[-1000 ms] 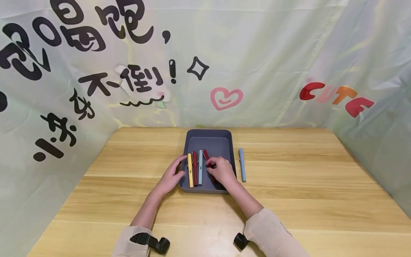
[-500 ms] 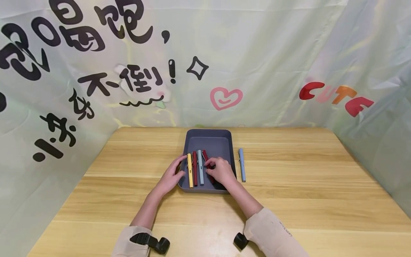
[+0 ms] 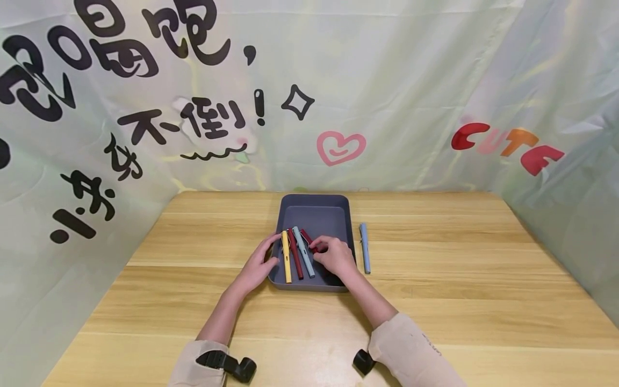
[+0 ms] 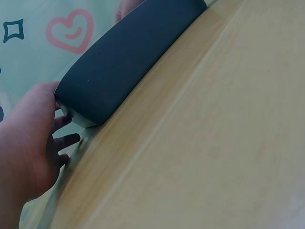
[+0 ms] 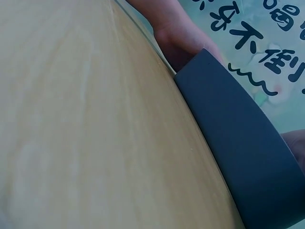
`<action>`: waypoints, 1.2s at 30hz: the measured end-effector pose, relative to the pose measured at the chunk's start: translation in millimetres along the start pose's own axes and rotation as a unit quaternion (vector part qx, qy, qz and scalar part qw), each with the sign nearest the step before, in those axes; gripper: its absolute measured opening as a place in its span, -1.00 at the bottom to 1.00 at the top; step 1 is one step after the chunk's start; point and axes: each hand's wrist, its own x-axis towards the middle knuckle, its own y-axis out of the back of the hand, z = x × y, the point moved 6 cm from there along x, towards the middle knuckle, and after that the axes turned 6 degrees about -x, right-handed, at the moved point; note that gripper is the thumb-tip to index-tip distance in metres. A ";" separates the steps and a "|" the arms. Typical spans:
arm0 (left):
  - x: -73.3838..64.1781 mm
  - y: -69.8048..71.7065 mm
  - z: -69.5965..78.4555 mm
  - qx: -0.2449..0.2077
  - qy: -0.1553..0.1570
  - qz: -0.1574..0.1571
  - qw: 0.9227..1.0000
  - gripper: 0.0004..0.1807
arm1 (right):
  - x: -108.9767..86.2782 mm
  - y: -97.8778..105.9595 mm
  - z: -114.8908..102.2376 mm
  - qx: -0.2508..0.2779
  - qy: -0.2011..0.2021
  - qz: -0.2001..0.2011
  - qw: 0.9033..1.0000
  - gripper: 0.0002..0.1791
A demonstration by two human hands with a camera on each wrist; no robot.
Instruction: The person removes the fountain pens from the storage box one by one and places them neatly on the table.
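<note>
In the head view, a dark grey tray holds several capped pens. The yellow pen lies leftmost, then a dark red pen, then a light grey-blue pen, the last two slanting. My right hand pinches a second dark red pen near its clip; its lower part is hidden by the fingers. At the tray's left side rests my left hand, thumb at the rim. The left wrist view shows its fingers stretched and spread beside the tray's outer wall.
A blue pen lies on the wooden table, right of the tray. Printed cloth hangs behind and along both sides. Each sleeve carries a black wrist mount.
The right hand's red pen has tilted, its top swinging left. The grey-blue pen and the other red pen now slant, their upper ends shifted left and lower ends right. Left hand stays still.
</note>
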 end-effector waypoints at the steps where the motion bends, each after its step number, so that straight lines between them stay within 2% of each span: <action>1: -0.2 0.0 0.8 0.000 -0.001 0.000 1.000 -0.35 | 0.0 0.5 0.1 -0.002 0.000 0.003 1.000 -0.83; 7: -0.9 -0.5 4.3 0.002 -0.004 0.001 1.000 -0.37 | 0.9 0.5 2.6 0.016 0.000 -0.002 1.000 -0.82; 13: -0.6 -0.3 4.6 0.000 -0.002 -0.001 1.000 -0.37 | 1.7 -1.8 4.7 0.077 -0.014 -0.046 0.996 -0.79; 15: -0.7 0.0 5.2 0.000 -0.005 -0.001 1.000 -0.37 | 1.2 -2.6 5.7 0.114 -0.031 -0.069 0.991 -0.78; 18: -4.8 1.1 21.0 -0.008 0.004 -0.011 1.000 -0.38 | 0.5 -4.7 7.5 0.186 -0.056 -0.105 0.975 -0.76; 22: -4.1 0.9 19.2 -0.013 0.010 -0.017 1.000 -0.38 | -1.2 -7.7 9.3 0.263 -0.085 -0.150 0.949 -0.72; 24: -1.1 0.3 8.2 -0.011 0.003 -0.011 1.000 -0.37 | -2.0 -8.4 9.1 0.279 -0.091 -0.166 0.942 -0.70; 25: 0.4 0.0 2.7 -0.011 0.001 -0.008 1.000 -0.37 | -2.6 -8.2 8.6 0.282 -0.093 -0.171 0.939 -0.70; 30: -0.2 0.2 4.5 -0.010 0.002 -0.006 1.000 -0.36 | -3.5 -7.6 7.3 0.296 -0.093 -0.179 0.934 -0.70; 36: -7.3 1.7 30.5 -0.025 0.007 -0.014 1.000 -0.39 | -4.3 -7.7 6.3 0.300 -0.096 -0.180 0.932 -0.71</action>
